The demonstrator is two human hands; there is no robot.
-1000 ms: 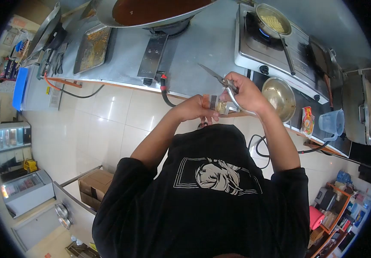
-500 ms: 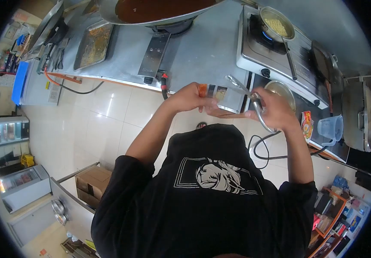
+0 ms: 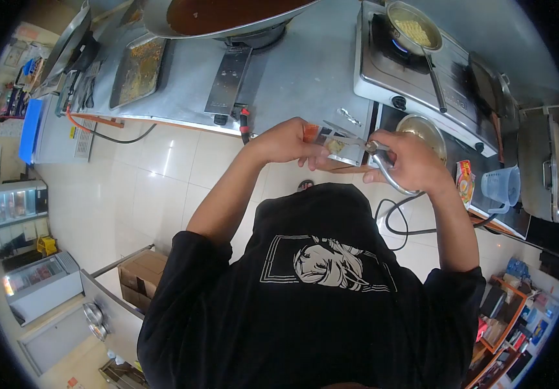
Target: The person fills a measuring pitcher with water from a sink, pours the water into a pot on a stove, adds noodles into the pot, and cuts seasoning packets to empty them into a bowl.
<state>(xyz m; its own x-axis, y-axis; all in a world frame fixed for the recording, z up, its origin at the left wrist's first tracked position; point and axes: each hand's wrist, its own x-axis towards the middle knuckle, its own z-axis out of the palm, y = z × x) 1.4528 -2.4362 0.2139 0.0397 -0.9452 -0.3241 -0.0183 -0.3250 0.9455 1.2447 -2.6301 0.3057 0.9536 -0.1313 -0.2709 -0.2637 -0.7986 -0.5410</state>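
My left hand (image 3: pixel 287 142) grips a joined strip of small seasoning packets (image 3: pixel 336 145), one end orange, the others silvery and see-through, held out over the counter's front edge. Closed around the looped metal handles of a pair of scissors (image 3: pixel 391 174) is my right hand (image 3: pixel 415 161). The scissor blades point left, across the upper edge of the packets. Just beyond them, a narrow shiny foil strip (image 3: pixel 349 117) lies on the steel counter (image 3: pixel 302 84).
On the right, a pan of noodles (image 3: pixel 414 31) sits over a lit burner of the gas stove (image 3: pixel 393 81). A metal bowl (image 3: pixel 422 126), a noodle wrapper (image 3: pixel 465 181) and a plastic jug (image 3: pixel 501 187) stand nearby. A large wok (image 3: pixel 227 29) and a tray (image 3: pixel 138 71) are at the back left.
The foil strip that was up by the scissor tips now lies on the counter. The scissors have turned down and left, and their blades now meet the packets' edge.
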